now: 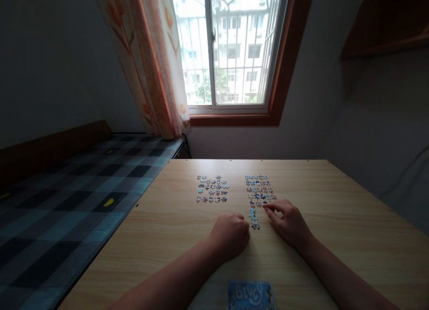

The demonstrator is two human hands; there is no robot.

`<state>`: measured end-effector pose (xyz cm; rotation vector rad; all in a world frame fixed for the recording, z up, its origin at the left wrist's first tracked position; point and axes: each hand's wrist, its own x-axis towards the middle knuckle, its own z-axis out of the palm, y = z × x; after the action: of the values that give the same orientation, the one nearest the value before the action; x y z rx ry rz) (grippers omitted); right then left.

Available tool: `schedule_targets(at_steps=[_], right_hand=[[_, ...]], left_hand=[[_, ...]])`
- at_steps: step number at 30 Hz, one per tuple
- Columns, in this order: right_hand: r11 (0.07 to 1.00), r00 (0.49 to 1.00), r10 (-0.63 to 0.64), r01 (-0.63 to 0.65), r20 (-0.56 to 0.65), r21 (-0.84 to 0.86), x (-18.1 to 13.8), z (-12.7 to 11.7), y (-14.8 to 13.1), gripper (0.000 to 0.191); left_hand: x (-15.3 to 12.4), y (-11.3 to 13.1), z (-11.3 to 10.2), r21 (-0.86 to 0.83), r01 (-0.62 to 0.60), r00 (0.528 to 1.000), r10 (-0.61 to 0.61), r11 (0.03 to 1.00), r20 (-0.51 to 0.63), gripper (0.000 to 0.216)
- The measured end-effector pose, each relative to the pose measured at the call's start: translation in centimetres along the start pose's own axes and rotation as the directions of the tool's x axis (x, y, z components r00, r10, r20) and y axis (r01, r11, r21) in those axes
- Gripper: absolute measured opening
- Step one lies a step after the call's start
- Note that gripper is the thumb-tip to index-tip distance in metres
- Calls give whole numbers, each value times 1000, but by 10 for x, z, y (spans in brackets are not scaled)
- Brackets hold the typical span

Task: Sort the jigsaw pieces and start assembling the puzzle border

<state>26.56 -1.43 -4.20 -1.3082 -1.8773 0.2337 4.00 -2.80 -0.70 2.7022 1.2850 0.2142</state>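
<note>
Figure: puzzle pieces laid out on the counter. The right group of pieces lies in short rows near the middle of the counter, with a small joined strip trailing from its near edge toward you. Your right hand rests on the counter just beside this group; its fingers are drawn close together, the tips meeting at a piece on the group's near right corner. Whether the piece is pinched or only touched cannot be told at this size.

Your left hand sits curled into a loose fist, fingers folded under, knuckles just left of the joined strip; it shows nothing held. The strip lies between your two hands.

A second, left group of pieces lies apart from the first, with a bare band of wood between them. A blue box lid lies at the near edge, between your forearms.

Open wood extends to the right and far sides of both groups. The counter's left edge adjoins a bed with a checked cover. Beyond the far edge stand a wall, a window and a patterned curtain.
</note>
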Motion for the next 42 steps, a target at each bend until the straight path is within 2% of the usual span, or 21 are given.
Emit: schedule_targets(at_steps=[28, 42], right_hand=[[1000, 1000, -10, 10, -16, 2, 0, 1, 0, 16], [1000, 1000, -2, 2, -9, 12, 0, 0, 0, 17]], left_hand=[[1, 0, -3, 22, -1, 999, 0, 1000, 32, 25], [1, 0, -2, 12, 0, 1000, 0, 1000, 10, 24]])
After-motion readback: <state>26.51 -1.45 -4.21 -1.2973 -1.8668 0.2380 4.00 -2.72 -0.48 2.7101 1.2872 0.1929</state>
